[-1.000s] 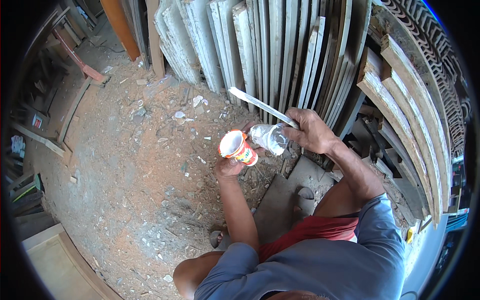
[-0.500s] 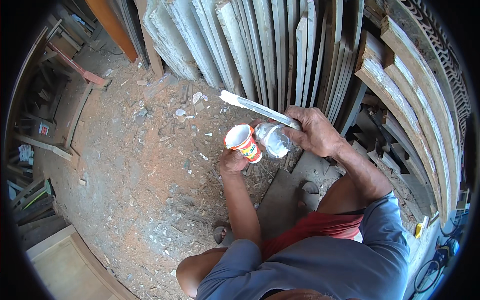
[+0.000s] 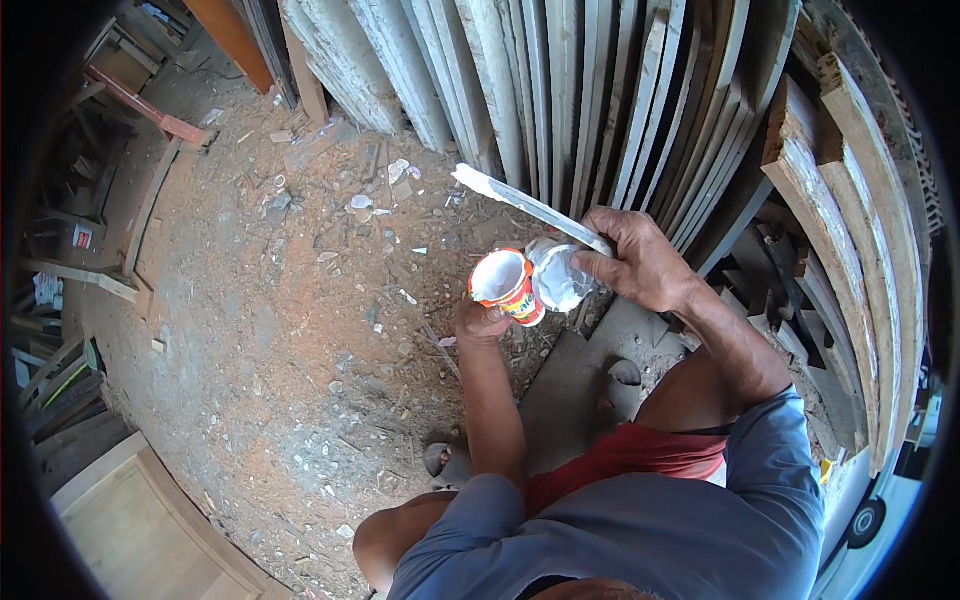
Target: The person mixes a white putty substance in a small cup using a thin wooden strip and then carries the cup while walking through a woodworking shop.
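Note:
My left hand [image 3: 482, 322] is wrapped round a red, orange and white plastic cup [image 3: 522, 302], whose pale inside faces up. Right against the cup is a clear plastic tub [image 3: 563, 272] smeared with thick white paste. Which fingers support the tub is hidden. A flat stick [image 3: 528, 208], its far end coated white, is pinched in my right hand [image 3: 645, 262]. It points up and left above both containers. The right thumb lies close to the tub's rim; whether it touches cannot be made out.
Whitish boards [image 3: 490, 90] lean upright in a row beyond my hands. Curved wooden pieces [image 3: 835, 240] stand at the right. A panelled wooden door [image 3: 150, 530] lies lower left. Chips and sawdust cover the ground [image 3: 270, 330]. A dark slab [image 3: 565, 390] lies near my feet.
The whole view has shifted a little. The cup and tub now sit slightly further right in the picture. Both hands keep the same grips, and the stick still points up and left.

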The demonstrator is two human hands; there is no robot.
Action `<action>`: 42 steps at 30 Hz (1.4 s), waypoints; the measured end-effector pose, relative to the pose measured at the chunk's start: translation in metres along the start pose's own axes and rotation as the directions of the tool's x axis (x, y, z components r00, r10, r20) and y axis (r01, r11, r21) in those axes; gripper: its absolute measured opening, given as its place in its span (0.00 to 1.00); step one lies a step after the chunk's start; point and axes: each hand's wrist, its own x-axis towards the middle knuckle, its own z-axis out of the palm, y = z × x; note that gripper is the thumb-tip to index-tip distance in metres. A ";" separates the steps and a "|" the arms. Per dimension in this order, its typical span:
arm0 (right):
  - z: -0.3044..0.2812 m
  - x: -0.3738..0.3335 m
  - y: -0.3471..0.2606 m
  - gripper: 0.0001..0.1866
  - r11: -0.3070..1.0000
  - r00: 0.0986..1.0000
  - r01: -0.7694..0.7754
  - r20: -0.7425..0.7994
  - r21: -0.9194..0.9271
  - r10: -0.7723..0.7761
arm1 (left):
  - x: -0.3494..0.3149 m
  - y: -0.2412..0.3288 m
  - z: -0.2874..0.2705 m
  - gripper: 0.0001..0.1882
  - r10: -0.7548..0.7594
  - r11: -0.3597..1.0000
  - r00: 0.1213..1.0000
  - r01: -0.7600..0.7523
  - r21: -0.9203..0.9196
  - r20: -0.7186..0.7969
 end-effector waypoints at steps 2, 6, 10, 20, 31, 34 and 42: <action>-0.001 0.001 -0.003 0.10 1.000 1.000 0.013 0.016 -0.002 -0.013 | 0.002 -0.007 0.005 0.49 0.041 0.999 0.999 -0.041 -0.024 -0.018; -0.004 -0.004 -0.013 0.12 0.999 0.999 0.036 0.036 0.024 -0.037 | 0.006 0.005 0.012 0.49 0.102 0.991 0.995 -0.100 -0.093 0.022; -0.021 -0.014 -0.028 0.17 0.997 0.995 0.083 -0.050 0.011 -0.082 | 0.001 0.019 0.009 0.48 0.209 0.976 0.978 -0.210 -0.061 -0.027; -0.039 -0.063 -0.046 0.25 0.822 0.974 0.192 0.002 -0.537 -0.226 | -0.004 0.059 0.010 0.39 0.387 0.920 0.919 -0.390 -0.034 -0.071; 0.020 -0.058 -0.020 0.30 0.477 0.957 0.204 0.072 -0.855 -0.282 | 0.000 0.050 0.033 0.43 0.250 0.958 0.965 -0.236 0.161 -0.075; 0.019 -0.059 -0.023 0.31 0.470 0.962 0.229 0.125 -0.853 -0.241 | 0.002 0.045 0.033 0.43 0.274 0.944 0.953 -0.241 0.226 -0.128; 0.001 -0.065 -0.021 0.29 0.573 0.965 0.240 0.127 -0.784 -0.230 | 0.011 0.036 0.037 0.39 0.213 0.971 0.971 -0.223 -0.088 -0.108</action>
